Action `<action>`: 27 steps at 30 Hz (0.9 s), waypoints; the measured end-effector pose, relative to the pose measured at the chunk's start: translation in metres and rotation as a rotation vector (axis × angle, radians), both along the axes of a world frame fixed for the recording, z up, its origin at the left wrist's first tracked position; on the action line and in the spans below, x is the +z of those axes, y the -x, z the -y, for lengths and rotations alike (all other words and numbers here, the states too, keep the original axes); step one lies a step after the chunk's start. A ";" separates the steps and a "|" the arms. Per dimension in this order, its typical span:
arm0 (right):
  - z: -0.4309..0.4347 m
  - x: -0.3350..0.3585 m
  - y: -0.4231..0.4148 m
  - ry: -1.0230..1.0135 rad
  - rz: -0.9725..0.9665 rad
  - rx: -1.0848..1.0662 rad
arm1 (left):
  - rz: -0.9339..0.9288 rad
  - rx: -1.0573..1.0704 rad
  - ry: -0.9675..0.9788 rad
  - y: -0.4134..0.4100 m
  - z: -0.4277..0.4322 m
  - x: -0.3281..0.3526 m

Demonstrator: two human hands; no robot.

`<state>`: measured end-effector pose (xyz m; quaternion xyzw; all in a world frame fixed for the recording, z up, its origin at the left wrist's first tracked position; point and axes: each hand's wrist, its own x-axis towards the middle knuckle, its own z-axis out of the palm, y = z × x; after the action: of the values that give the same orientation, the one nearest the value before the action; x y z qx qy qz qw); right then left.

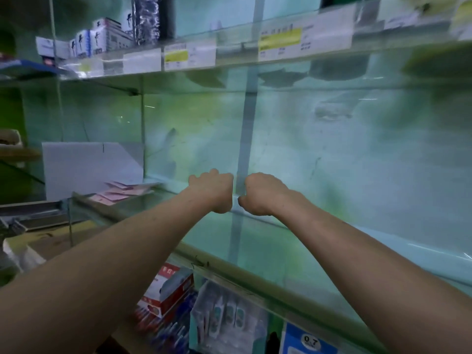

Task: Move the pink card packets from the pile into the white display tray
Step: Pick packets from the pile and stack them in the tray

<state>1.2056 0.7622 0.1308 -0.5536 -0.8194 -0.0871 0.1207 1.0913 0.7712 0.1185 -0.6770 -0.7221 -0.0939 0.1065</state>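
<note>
The left hand (212, 191) and right hand (263, 195) hover curled, their grip hidden, well right of the pink card packets (120, 193) by the white display tray (86, 167); the next pickup likely needs a leftward reach.

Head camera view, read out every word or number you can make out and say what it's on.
"0.7": on the blue and white box, bottom right.
Chinese characters on the red box: too blurred to read.
Print on the price tags: too blurred.
Print on the white boxes, top shelf: too blurred.
The pink packets: no text readable.
</note>
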 end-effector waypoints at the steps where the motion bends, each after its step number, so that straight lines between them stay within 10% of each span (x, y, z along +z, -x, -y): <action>1: -0.005 -0.002 0.006 0.003 0.006 0.000 | -0.001 0.004 0.004 0.006 -0.005 -0.002; 27: -0.050 -0.020 0.213 0.060 -0.009 -0.229 | -0.072 -0.201 0.041 0.238 -0.078 0.001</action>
<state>0.9924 0.8126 0.1105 -0.6472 -0.7525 -0.0733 0.0971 0.8530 0.8493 0.1194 -0.7509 -0.6482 -0.0650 0.1084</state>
